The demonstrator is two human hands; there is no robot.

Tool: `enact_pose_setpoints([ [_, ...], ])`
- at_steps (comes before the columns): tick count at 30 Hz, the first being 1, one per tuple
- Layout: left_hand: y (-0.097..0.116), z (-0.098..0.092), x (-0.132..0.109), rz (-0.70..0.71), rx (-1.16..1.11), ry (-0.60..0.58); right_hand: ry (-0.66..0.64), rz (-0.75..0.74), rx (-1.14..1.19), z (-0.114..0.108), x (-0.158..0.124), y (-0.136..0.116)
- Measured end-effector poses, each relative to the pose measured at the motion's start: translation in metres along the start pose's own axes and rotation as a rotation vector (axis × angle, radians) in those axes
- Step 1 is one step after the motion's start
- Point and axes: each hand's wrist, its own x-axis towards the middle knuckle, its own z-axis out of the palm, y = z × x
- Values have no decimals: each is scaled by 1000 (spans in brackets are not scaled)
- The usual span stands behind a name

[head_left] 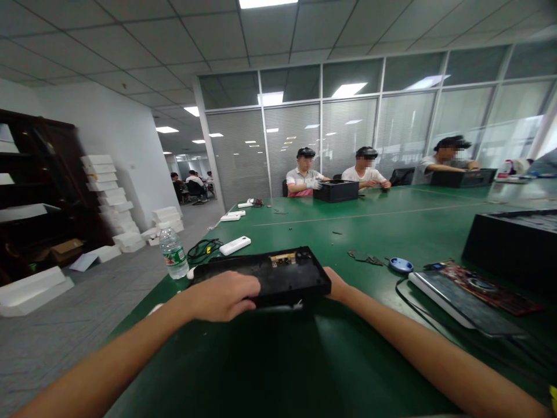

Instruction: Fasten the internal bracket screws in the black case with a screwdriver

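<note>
Both hands are on a black computer-case front panel (278, 284), a long shallow plastic shell tilted above the green table. My left hand (230, 295) is closed over its near edge, with the fingers curled and the thumb below. At the right end, my right hand (336, 284) grips the side, and most of its fingers are hidden behind the panel. A small tan strip with metal tabs (282, 259) sits inside the panel near the far edge. Something pale and thin (297, 304) shows under the near edge.
A water bottle (173, 252), black cable (204, 249) and white power bank (235, 245) stand beyond the panel's left end. To the right are a blue dish (401, 265), phone (465, 302), red circuit board (487, 284) and black case (513, 244). Co-workers sit across the green table (270, 366).
</note>
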Motion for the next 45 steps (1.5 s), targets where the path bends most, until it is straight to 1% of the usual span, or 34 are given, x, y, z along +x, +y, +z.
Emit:
enact_pose_setpoints([
  [2, 14, 7, -12, -4, -28, -28, 30, -67, 11, -4, -9, 12],
  [4, 22, 17, -21, -6, -47, -52, 38, -144, 13, -12, -24, 28],
  [5, 25, 22, -24, -2, -52, -64, 54, -138, 13, -17, -33, 37],
  [6, 26, 28, -27, 1, -55, -73, 86, -92, 12, -22, -41, 46],
  [8, 28, 41, -29, 10, -59, -92, 192, 59, 26, -31, -55, 60],
  [10, 29, 54, -28, 16, -62, -105, 266, 195, 70, -36, -61, 64],
  [11, 30, 60, -27, 16, -63, -107, 268, 226, 100, -36, -60, 62],
  [12, 30, 66, -26, 16, -64, -108, 242, 227, 132, -34, -57, 56],
  [13, 30, 71, -24, 17, -67, -109, 195, 201, 162, -30, -53, 48],
  [15, 29, 80, -21, 19, -85, -115, 53, 104, 206, -21, -41, 28],
  [17, 23, 85, -15, 3, -111, -137, -34, 58, 229, -12, -30, 7],
  [18, 16, 86, -12, -25, -115, -139, -55, 58, 229, -9, -25, -1],
  [20, -6, 88, -6, -127, -85, -92, -71, 83, 213, -4, -20, -11],
  [23, -55, 91, 4, -319, 40, 81, -77, 121, 174, -2, -17, -13],
  [24, -73, 93, 6, -360, 79, 101, -77, 134, 156, -2, -17, -12],
  [25, -89, 96, 8, -374, 100, 68, -77, 150, 132, -2, -18, -10],
  [27, -115, 102, 10, -357, 95, -52, -74, 185, 78, -2, -19, -7],
  [29, -129, 108, 11, -328, 90, -116, -70, 210, 43, -2, -21, -6],
  [30, -132, 110, 11, -318, 97, -118, -68, 213, 42, -2, -22, -5],
  [32, -133, 111, 12, -319, 124, -102, -57, 203, 64, -1, -23, -5],
  [34, -133, 110, 14, -344, 148, -117, -47, 177, 97, 0, -24, -4],
  [38, -128, 101, 23, -480, 187, -201, -32, 120, 139, 3, -24, -3],
  [39, -125, 98, 27, -499, 194, -196, -26, 109, 144, 3, -24, -3],
  [40, -122, 97, 31, -489, 195, -162, -20, 100, 144, 2, -23, -3],
  [41, -117, 95, 35, -442, 186, -104, -14, 93, 140, 2, -23, -3],
  [43, -105, 96, 44, -277, 140, 12, 1, 87, 118, -1, -23, -4],
  [44, -99, 98, 49, -196, 112, 35, 12, 83, 104, -3, -23, -5],
  [45, -94, 101, 53, -140, 91, 22, 26, 79, 91, -5, -23, -5],
])
